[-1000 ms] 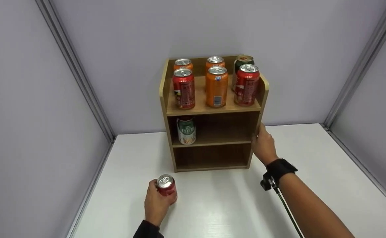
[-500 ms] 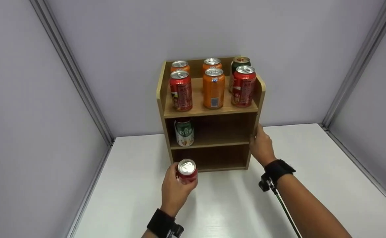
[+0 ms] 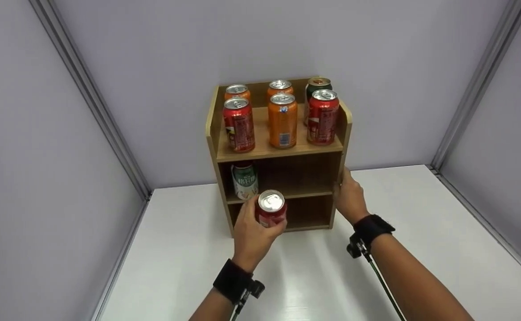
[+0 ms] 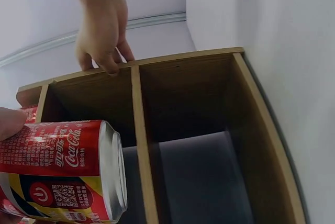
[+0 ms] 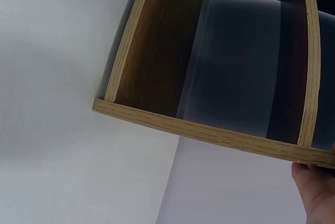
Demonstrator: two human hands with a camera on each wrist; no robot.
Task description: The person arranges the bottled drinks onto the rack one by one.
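Left hand [image 3: 253, 229] has its grip wrapped round the red cylindrical aluminium drink can [image 3: 271, 208], carried off the white counter [image 3: 313, 276] with its long axis roughly upright in the head view, silver lid up. The small three-tier wooden shelf unit [image 3: 345, 133] lies directly ahead of this grip; the open middle tier sits just above and beyond the can's lid, the bottom tier straight behind it. A green-and-white drink can [image 3: 244, 180] stands ahead and left of the grip on the middle tier. Right hand [image 3: 350, 198], grip clasping the unit's right side panel, fingers apparently curled over its front edge, is further right.
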